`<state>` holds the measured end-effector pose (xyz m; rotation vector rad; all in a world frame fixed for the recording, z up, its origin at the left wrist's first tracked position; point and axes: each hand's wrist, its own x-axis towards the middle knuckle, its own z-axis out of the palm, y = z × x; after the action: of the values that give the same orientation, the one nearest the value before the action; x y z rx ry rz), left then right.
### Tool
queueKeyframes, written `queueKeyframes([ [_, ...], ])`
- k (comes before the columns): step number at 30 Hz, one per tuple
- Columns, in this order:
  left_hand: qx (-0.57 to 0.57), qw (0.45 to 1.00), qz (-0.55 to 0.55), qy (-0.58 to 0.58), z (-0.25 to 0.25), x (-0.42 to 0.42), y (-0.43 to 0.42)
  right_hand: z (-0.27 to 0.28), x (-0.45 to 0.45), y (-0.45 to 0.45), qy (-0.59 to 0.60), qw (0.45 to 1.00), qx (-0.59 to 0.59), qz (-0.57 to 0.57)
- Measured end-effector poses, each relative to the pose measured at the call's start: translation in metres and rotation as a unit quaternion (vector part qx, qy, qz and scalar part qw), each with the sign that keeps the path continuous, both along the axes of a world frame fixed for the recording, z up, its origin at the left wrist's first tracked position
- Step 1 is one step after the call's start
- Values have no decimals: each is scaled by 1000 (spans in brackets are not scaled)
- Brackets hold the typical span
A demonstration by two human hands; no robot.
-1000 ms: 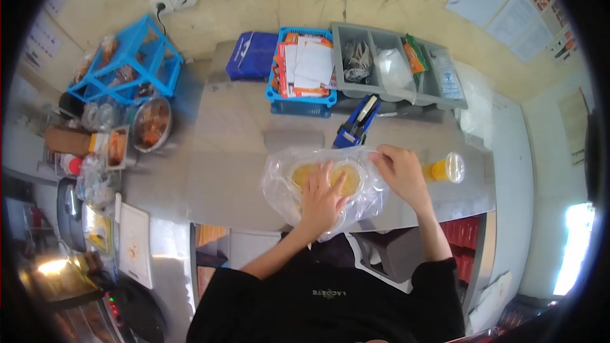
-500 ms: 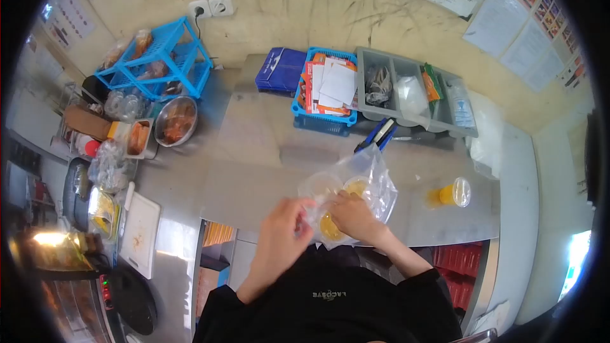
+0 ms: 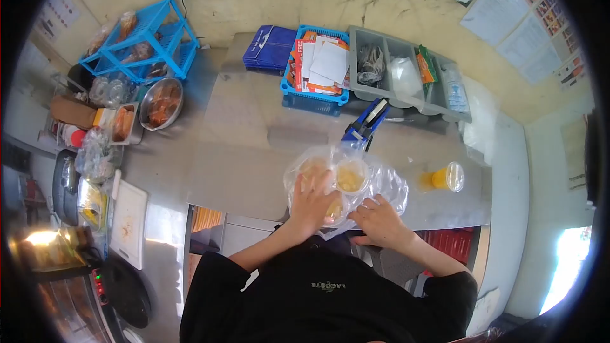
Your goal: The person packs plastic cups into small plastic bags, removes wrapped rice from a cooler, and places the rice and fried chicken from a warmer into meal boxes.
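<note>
Round translucent tubs (image 3: 350, 176) amid a crinkled plastic bag (image 3: 390, 189). Left hand (image 3: 311, 201): palm down, fingers splayed, unclenched. Right hand (image 3: 382, 222): fingers bent, grip indeterminable.

Bag (image 3: 392, 188) crinkled glossy plastic; countertop (image 3: 238, 152) smooth metal.

Single view, taken from the person's head. The camera faces forward and steeply down over the grey metal desk (image 3: 238, 159), with the wearer's black short-sleeved shirt (image 3: 286, 305) close beneath it at the lower edge. The clear crinkled plastic bag (image 3: 391, 187) sits near mid-field, at close range. The scuffed cream wall (image 3: 279, 0) fills the upper part, farther off. The white rectangular cutting board (image 3: 129, 228) falls at left. Coverage is wide: straight lines bend, and the corners are masked dark.
</note>
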<state>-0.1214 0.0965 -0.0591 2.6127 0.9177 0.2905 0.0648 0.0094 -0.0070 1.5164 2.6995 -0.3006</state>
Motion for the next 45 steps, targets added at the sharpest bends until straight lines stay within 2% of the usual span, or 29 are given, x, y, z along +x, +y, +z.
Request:
queueKeyframes([
  [2, 3, 1000, -4, 1, 2, -8, 6, -19, 4, -6, -77, 994, 28, -71],
  [3, -6, 1000, 1, -13, 5, -10, 5, -25, 7, -6, -90, 993, -30, -70],
  [4, -15, 999, 10, -33, 6, -10, 4, -26, 8, -11, -91, 993, -32, -74],
  [6, -15, 999, 22, -29, -5, -6, -1, -2, 1, -14, -37, 997, -72, -13],
  [8, -14, 999, 35, -19, -9, -7, -5, 20, -8, -21, -28, 997, -74, -23],
  [10, -29, 998, 32, -38, -6, -7, -4, 43, -17, -24, -84, 986, -143, 31],
  [13, -24, 999, 41, -21, -7, -6, -5, 70, -26, -21, -43, 993, -83, 69],
  [16, -11, 999, 49, 3, -6, -6, -4, 89, -27, -16, -38, 997, -41, 61],
  [20, -9, 999, 48, 8, -4, -10, -4, 95, -36, -12, -6, 993, -68, 96],
  [23, 3, 999, 34, -24, 7, -15, -5, 97, -33, -7, 5, 990, -113, 82],
  [25, -66, 994, -1, -89, 20, -23, -2, 106, -24, -5, 12, 999, 19, -26],
  [26, -68, 994, -1, -90, 32, -29, -2, 109, -17, -2, 10, 999, 16, -25],
  [28, -124, 972, 111, -166, 64, -44, -1, 112, 0, 7, -163, 975, 133, -68],
  [29, -125, 972, 110, -164, 78, -53, -1, 115, 9, 7, -162, 975, 132, -69],
  [31, -132, 940, 204, -238, 104, -69, 0, 122, 22, 9, -187, 980, 6, -71],
  [32, -133, 939, 208, -238, 110, -71, 0, 125, 23, 12, -187, 980, 5, -67],
  [34, -55, 975, 114, -182, 120, -72, 5, 127, 23, 19, -49, 997, -27, -50],
  [35, -52, 975, 116, -183, 126, -69, 9, 127, 19, 28, -51, 997, -24, -47],
  [37, -230, 946, 3, -229, 136, -55, 10, 117, 0, 47, 209, 977, -26, -38],
  [38, -230, 946, 2, -230, 137, -48, 8, 102, -10, 51, 208, 977, -25, -38],
  [40, -291, 921, -85, -246, 138, -37, 8, 70, -24, 57, 412, 909, -50, -39],
  [41, -286, 931, -125, -188, 136, -46, 10, 71, -17, 56, 369, 927, -65, -30],
  [42, -284, 932, -125, -187, 133, -56, 18, 69, -7, 53, 370, 927, -63, -29],
  [43, -200, 949, -102, -220, 125, -65, 26, 67, 5, 48, 358, 933, -30, -29],
  [45, -132, 971, -50, -192, 73, -48, 23, 67, 9, 46, 330, 944, -2, -27],
])
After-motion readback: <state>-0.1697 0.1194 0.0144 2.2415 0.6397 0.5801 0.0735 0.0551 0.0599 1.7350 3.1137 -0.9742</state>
